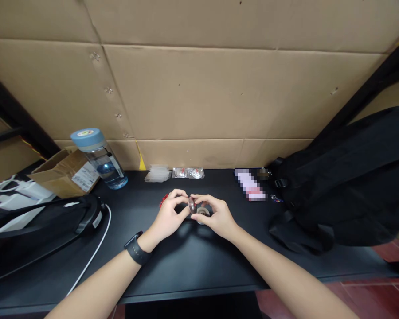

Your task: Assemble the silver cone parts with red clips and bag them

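The black tabletop (199,261) carries a big black bag (346,186) slumped along its right edge. A black strapped case (36,230) with a white cable (93,257) lies at its left edge, and an open cardboard box (63,170) and a clear water bottle (101,159) stand toward the back left corner. Both hands meet at the middle of the tabletop, a little nearer the back edge than the front. The left hand (168,217), with a dark band (137,249) on its wrist, pinches a small dark disc (192,204) on edge in its fingertips. The right hand (217,217) is curled with its fingertips closed on a pale round part (202,212) just beside and below the disc. The work in hand looks like fitting or parting these two small pieces. That calls for a steady fingertip grip and keeping the two faces lined up. The disc is reddish-brown, glossy and thin; the round part looks metallic with a darker centre. Whether it rests on the tabletop cannot be told. A small red piece (162,200) lies behind the left hand, and clear packets (188,173) sit along the back edge.
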Action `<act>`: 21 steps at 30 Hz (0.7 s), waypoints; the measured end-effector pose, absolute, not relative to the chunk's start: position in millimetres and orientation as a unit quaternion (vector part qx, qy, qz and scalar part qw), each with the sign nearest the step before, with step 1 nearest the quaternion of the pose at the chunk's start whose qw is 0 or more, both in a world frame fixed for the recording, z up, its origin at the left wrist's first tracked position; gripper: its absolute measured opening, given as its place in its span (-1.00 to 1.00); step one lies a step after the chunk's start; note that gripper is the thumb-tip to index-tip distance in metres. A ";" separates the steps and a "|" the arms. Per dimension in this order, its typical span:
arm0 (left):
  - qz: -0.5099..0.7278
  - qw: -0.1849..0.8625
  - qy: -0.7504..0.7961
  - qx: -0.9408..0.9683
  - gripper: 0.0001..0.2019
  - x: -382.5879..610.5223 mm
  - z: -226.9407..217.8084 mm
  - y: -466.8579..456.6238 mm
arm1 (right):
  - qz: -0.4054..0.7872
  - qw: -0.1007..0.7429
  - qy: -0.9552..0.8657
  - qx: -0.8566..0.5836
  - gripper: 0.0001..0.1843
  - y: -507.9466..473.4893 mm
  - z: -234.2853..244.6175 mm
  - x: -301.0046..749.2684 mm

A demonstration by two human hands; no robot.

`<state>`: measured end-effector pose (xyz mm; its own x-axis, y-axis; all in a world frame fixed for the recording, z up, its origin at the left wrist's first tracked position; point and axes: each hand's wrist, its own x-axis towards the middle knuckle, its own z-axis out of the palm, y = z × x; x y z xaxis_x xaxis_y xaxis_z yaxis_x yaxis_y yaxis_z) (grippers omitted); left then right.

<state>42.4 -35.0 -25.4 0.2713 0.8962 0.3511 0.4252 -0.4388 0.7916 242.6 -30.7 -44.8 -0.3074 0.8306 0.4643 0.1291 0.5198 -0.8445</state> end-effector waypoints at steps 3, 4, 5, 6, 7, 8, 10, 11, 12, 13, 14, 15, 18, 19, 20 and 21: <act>0.401 0.180 0.472 0.764 -0.92 43.3 -24.9 -39.5 | 0.415 0.477 -0.693 -0.348 -0.63 -29.1 -48.4 241.3; 0.399 0.147 0.475 0.770 -0.92 43.6 -24.9 -41.0 | 0.429 0.473 -0.686 -0.349 -0.62 -28.6 -48.5 241.6; 0.398 0.121 0.476 0.775 -0.92 43.8 -24.9 -42.2 | 0.438 0.468 -0.684 -0.349 -0.62 -28.2 -47.9 242.4; 0.398 0.103 0.474 0.778 -0.92 44.0 -24.7 -43.2 | 0.441 0.461 -0.689 -0.345 -0.64 -27.9 -46.4 243.7; 0.400 0.090 0.471 0.781 -0.92 44.1 -24.3 -44.0 | 0.436 0.453 -0.699 -0.340 -0.68 -27.7 -44.2 245.3; 0.404 0.079 0.469 0.782 -0.92 44.2 -23.8 -44.6 | 0.426 0.445 -0.714 -0.333 -0.73 -27.7 -41.6 247.0; 0.411 0.062 0.463 0.783 -0.92 44.3 -22.1 -45.5 | 0.392 0.430 -0.747 -0.321 -0.74 -28.0 -36.0 250.3; 0.414 0.055 0.459 0.784 -0.92 44.5 -21.2 -45.9 | 0.371 0.426 -0.761 -0.319 -0.73 -28.2 -33.6 251.5; 0.414 0.050 0.455 0.787 -0.92 44.7 -20.2 -46.3 | 0.352 0.425 -0.771 -0.319 -0.73 -28.5 -31.8 252.3; 0.413 0.048 0.451 0.790 -0.92 45.0 -19.4 -46.7 | 0.339 0.424 -0.777 -0.320 -0.76 -28.7 -30.6 252.9; 0.410 0.048 0.450 0.792 -0.91 45.4 -18.6 -47.1 | 0.334 0.422 -0.780 -0.321 -0.78 -29.0 -29.9 253.2; 0.407 0.049 0.449 0.794 -0.91 45.7 -18.1 -47.4 | 0.334 0.421 -0.780 -0.321 -0.80 -29.2 -29.5 253.4; 0.401 0.051 0.455 0.794 -0.92 46.5 -18.0 -48.1 | 0.345 0.412 -0.780 -0.321 -0.86 -29.6 -29.9 253.8; 0.399 0.052 0.457 0.793 -0.92 46.7 -18.3 -48.3 | 0.344 0.408 -0.782 -0.322 -0.88 -29.6 -30.2 253.9; 0.396 0.055 0.459 0.794 -0.93 46.9 -18.8 -48.5 | 0.339 0.404 -0.785 -0.324 -0.89 -29.5 -30.6 254.1; 0.391 0.061 0.460 0.795 -0.92 47.1 -19.2 -48.7 | 0.333 0.401 -0.789 -0.326 -0.89 -29.2 -30.9 254.2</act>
<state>47.1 -48.7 -19.2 0.2713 0.7790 0.5653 0.6843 -0.5691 0.4559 254.2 -29.2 -30.9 -0.4659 0.7808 0.4163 0.2467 0.5665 -0.7862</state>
